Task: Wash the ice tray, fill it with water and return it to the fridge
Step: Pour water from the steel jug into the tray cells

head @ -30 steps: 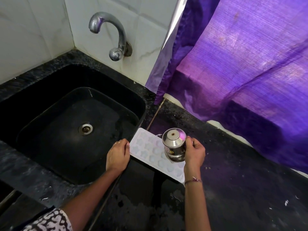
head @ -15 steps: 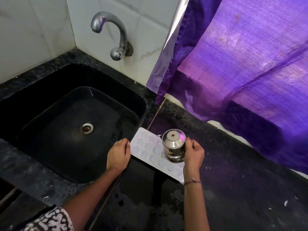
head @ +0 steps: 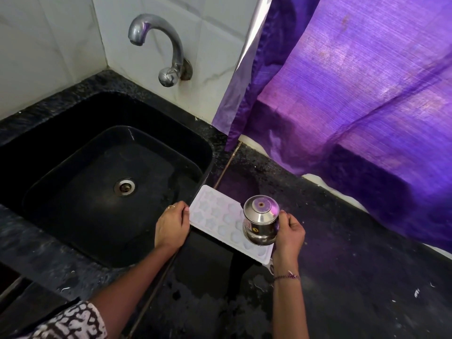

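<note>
Filling step: right hand (head: 289, 232) is gripping the upturned steel pot (head: 261, 220) over the ice tray (head: 215, 212), left hand (head: 172, 225) is clasping its edge; next likely needs a level lift.

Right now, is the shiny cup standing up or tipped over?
Tipped. The steel cup shows its base to the camera, mouth down over the ice tray.

my left hand (head: 171, 227) steadies ice tray (head: 215, 214) edge | my right hand (head: 289, 232) holds steel pot (head: 260, 220) tipped over tray | black sink (head: 73, 133) beside
</note>
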